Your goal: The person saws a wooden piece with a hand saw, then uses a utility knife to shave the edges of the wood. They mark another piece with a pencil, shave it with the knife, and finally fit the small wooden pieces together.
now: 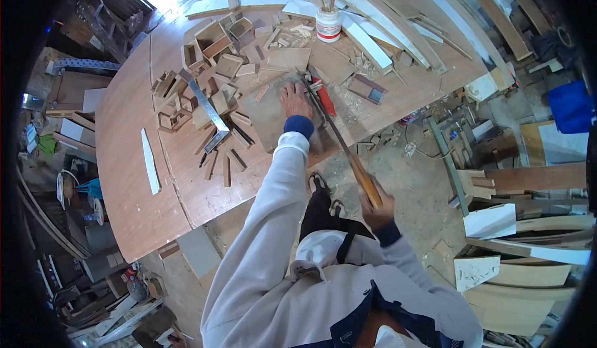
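My right hand (379, 210), right of the frame's centre, was clamped round the wooden handle of the saw (336, 129). The blade slanted from there toward upper centre, its far end beside my left hand (295, 101). That hand lay palm down on a board (263, 128), just above the middle of the frame, fingers reaching away from me; whether they pinched anything beneath, I could not tell.

A red tool (324, 101) lay just right of the blade. The board rested on the table (126, 189), near its edge on my side. Left of the board, a metal square (208, 107) slanted among small wooden frames (176, 112) and loose blocks (227, 166). At upper centre a white jar (328, 26) stood upright with sticks poking out of its top, and long strips (367, 40) stretched away to its right. A white offcut (150, 161) lay alone toward the left.
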Action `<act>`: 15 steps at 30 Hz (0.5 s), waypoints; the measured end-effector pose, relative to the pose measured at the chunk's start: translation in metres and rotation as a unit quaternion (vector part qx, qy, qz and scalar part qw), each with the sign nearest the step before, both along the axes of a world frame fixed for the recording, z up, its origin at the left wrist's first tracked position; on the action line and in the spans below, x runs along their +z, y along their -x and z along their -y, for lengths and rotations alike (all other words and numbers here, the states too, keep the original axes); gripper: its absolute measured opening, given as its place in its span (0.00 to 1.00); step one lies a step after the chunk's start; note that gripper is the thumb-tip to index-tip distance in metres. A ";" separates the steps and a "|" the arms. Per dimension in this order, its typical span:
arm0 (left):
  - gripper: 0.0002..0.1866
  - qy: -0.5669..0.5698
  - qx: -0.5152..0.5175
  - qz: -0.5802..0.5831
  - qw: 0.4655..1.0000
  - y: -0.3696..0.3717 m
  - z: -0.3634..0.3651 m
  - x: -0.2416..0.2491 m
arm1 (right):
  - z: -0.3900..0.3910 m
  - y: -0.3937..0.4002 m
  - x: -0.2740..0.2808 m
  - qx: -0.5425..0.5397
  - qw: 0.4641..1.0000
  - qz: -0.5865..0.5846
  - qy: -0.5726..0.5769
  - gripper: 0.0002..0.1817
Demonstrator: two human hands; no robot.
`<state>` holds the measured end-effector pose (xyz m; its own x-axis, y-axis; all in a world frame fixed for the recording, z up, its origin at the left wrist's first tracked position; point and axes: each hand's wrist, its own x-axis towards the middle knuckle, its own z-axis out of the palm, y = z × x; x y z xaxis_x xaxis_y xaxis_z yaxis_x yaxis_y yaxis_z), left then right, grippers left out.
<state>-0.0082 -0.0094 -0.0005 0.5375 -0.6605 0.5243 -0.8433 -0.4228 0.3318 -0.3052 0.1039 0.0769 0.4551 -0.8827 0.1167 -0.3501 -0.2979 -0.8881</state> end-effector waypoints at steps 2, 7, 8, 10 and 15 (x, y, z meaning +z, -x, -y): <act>0.19 -0.068 -0.027 -0.065 0.995 0.000 -0.005 0.007 | -0.016 0.018 0.007 0.008 0.998 -0.025 0.063 0.22; 0.23 -0.068 -0.020 -0.050 0.996 0.004 -0.009 0.007 | 0.015 -0.027 0.010 0.004 0.999 -0.032 -0.023 0.21; 0.24 -0.058 -0.026 -0.047 0.997 0.002 -0.006 0.008 | 0.016 -0.029 0.012 0.007 0.999 -0.024 -0.038 0.20; 0.24 -0.064 -0.027 -0.072 0.995 0.003 -0.007 0.004 | 0.008 -0.018 0.013 0.013 0.998 -0.022 -0.054 0.20; 0.27 -0.072 -0.041 -0.093 0.992 -0.001 -0.006 0.002 | -0.012 0.007 0.010 -0.003 0.996 -0.011 0.089 0.22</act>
